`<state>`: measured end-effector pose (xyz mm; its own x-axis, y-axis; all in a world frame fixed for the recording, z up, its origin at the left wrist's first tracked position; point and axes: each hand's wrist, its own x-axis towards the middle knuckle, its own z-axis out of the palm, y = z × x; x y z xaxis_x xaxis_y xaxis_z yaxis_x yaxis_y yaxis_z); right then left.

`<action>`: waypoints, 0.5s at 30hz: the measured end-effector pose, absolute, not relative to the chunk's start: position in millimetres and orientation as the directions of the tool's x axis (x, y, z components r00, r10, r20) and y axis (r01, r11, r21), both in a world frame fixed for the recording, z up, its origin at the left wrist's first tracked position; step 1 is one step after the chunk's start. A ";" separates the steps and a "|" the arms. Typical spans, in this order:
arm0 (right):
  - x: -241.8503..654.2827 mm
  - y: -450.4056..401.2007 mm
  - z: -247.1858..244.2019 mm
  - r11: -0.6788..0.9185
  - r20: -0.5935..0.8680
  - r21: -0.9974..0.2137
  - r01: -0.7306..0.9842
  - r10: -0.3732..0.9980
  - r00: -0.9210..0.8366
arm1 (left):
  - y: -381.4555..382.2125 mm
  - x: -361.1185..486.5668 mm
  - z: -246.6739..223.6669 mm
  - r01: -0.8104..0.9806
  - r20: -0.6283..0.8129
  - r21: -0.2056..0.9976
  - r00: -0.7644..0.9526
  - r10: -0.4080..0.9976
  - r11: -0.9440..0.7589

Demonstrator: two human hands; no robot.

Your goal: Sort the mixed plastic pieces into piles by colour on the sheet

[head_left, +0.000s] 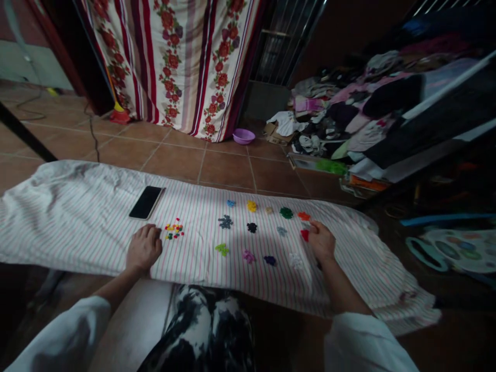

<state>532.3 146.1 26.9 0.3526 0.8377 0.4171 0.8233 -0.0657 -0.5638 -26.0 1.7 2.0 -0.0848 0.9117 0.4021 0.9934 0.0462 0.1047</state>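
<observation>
On the striped cloth (96, 232), my left hand (144, 249) rests palm down with loosely bent fingers. Just right of it lies a mixed pile of small red, yellow, green and orange pieces (174, 229). My right hand (322, 241) is at the far right with thumb and fingertips together; what they pinch is too small to make out. Its fingertips are between a red pile (305, 235) and an orange pile (304, 216). Other small piles are sorted by colour, among them dark green (287, 212), black (251, 227), white (296, 261) and lime green (222, 249).
A phone (146, 202) with a dark screen lies beyond my left hand. Past the cloth are a tiled floor, a purple basin (244, 136) and a floral curtain (170, 67). Heaped clothes (349, 103) stand back right, and a patterned board (461, 248) is at right.
</observation>
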 end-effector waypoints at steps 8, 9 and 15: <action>381.8 117.6 57.1 0.300 0.474 -0.665 0.684 0.877 0.076 | 0.8 -24.1 3.3 0.992 0.425 0.127 -0.072 0.902 0.020; 361.7 111.1 57.3 0.349 0.471 -0.673 0.652 0.882 0.015 | 0.7 -23.9 3.6 0.991 0.424 0.132 -0.078 0.902 0.024; 261.8 75.9 39.3 0.513 0.412 -0.710 0.482 0.858 -0.306 | 0.3 -22.5 4.6 0.987 0.420 0.156 -0.095 0.903 0.031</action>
<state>261.8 75.9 39.3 -0.3056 0.8585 0.4119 0.4823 0.5125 -0.7104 -22.5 0.3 4.6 -0.0950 0.9027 0.4196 0.9873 0.0314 0.1559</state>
